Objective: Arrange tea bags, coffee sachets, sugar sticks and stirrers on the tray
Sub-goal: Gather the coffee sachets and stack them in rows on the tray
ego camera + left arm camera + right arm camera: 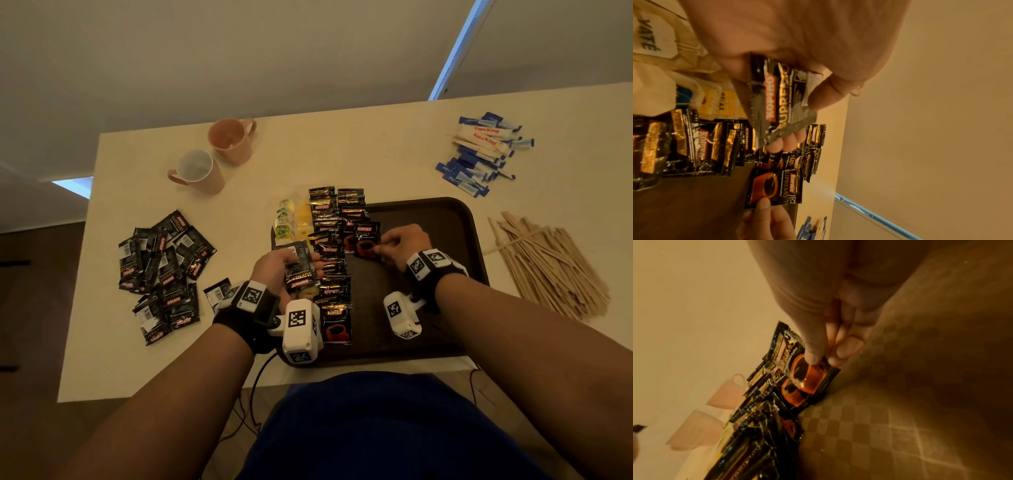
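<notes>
A dark brown tray [445, 219] lies in front of me on the table. Along its left side run rows of tea bags [291, 222] and overlapping black coffee sachets [329, 233]. My left hand [291, 263] holds a small stack of coffee sachets [781, 100] above the tray's left edge, thumb on top. My right hand [397, 243] pinches the lower edge of one coffee sachet [366, 240] between thumb and fingers [813, 353], low over the tray beside the sachet rows. Sugar sticks [483, 154] and wooden stirrers [548, 260] lie on the table to the right.
A loose pile of coffee sachets [164, 270] lies on the table left of the tray. Two pink mugs [212, 154] stand at the back left. The tray's right half [900, 418] is bare. Cables hang below the table's front edge.
</notes>
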